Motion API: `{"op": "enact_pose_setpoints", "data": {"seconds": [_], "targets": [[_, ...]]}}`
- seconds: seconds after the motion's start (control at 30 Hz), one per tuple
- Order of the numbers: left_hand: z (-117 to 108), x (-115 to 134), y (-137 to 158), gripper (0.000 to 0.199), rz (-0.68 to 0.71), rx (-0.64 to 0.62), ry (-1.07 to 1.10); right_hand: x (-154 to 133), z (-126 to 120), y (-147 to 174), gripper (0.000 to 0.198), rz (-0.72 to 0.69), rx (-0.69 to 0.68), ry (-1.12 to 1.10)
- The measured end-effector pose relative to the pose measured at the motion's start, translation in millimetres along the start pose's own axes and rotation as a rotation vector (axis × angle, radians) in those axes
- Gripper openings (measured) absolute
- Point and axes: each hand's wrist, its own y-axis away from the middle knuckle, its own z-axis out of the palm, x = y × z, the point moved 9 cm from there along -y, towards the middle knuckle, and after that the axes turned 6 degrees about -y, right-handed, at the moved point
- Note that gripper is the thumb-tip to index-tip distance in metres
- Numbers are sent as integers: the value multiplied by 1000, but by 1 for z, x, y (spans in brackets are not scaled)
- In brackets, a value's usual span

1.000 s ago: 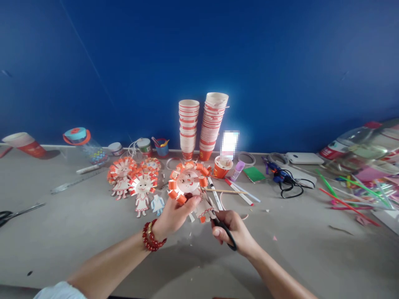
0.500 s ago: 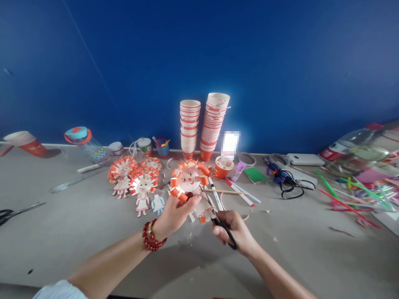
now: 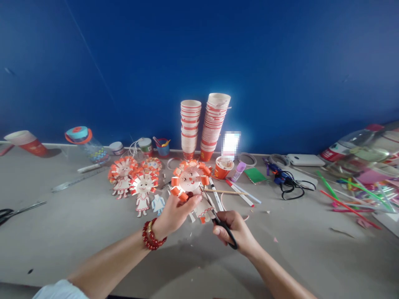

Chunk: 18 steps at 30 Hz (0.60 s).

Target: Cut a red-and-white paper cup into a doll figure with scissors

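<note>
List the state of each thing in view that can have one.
Left hand, closed on doll
Doll, held, orange strips curled
Right hand, gripping scissors
Scissors, held, opening unclear
Left cup stack, nested, mouths up
Blue-lidded bottle, lid on
Black cord, looped
Green item, lying flat

Head view: worn high, facing forward and down
Bare left hand (image 3: 174,217), bare right hand (image 3: 239,229): near, below centre
Flat deep-blue wall (image 3: 140,62): farther, straight ahead
Broad grey tabletop (image 3: 62,236): seen slantwise from above
</note>
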Motion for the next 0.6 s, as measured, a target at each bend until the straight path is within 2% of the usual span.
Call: {"op": "enact_pose_setpoints", "data": {"seconds": [0.4,0.6], "targets": [[1,9,-1,33,57,-40,-20,-1,0,1,62,-7,2,36],[1,12,-2,27,62,-60,-6,-3,0,0,62,-24,0,62]]}}
